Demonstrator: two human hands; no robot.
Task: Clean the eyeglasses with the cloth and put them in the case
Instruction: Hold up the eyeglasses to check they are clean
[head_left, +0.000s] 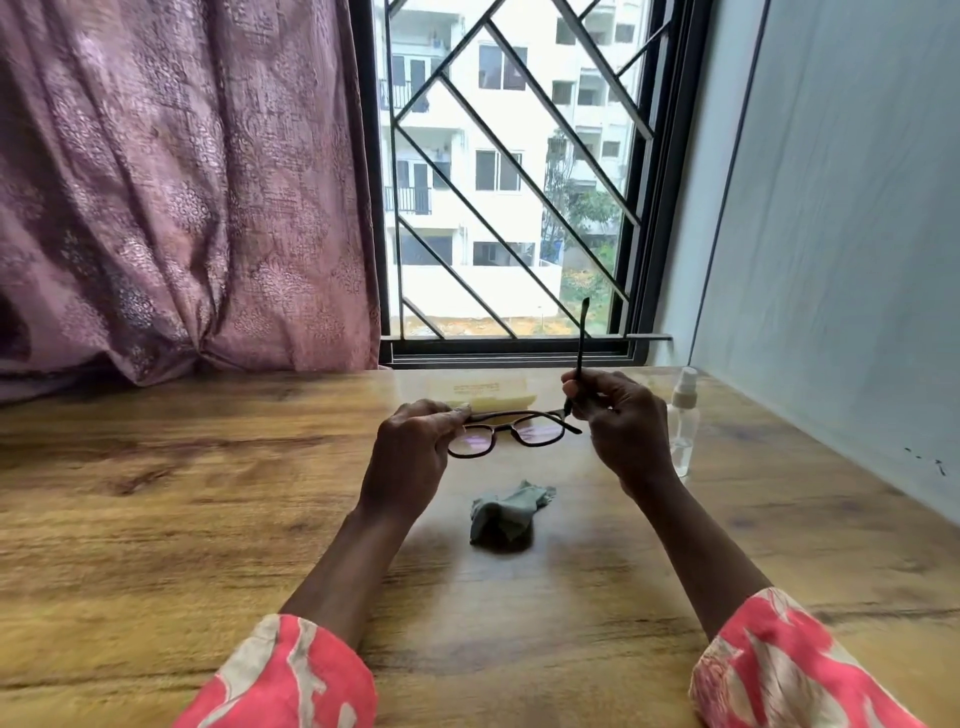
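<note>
Eyeglasses (511, 432) hang above the wooden table (156, 493), left hand (415, 441) pinching one hinge end, right hand (618, 415) pinching the raised temple, probably to fold it. Crumpled cloth (504, 517) lies below, set aside; the pale case (491, 396) waits behind.

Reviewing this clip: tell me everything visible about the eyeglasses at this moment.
The eyeglasses have a dark, thin, seemingly plastic frame with two rounded-rectangular clear lenses that catch pinkish reflections. They are held in the air above the wooden table, lenses tilted down toward the person. The left hand pinches the frame's left end; the right hand grips the right temple arm, which sticks up toward the window. The cloth lies below, not touching them.
</note>
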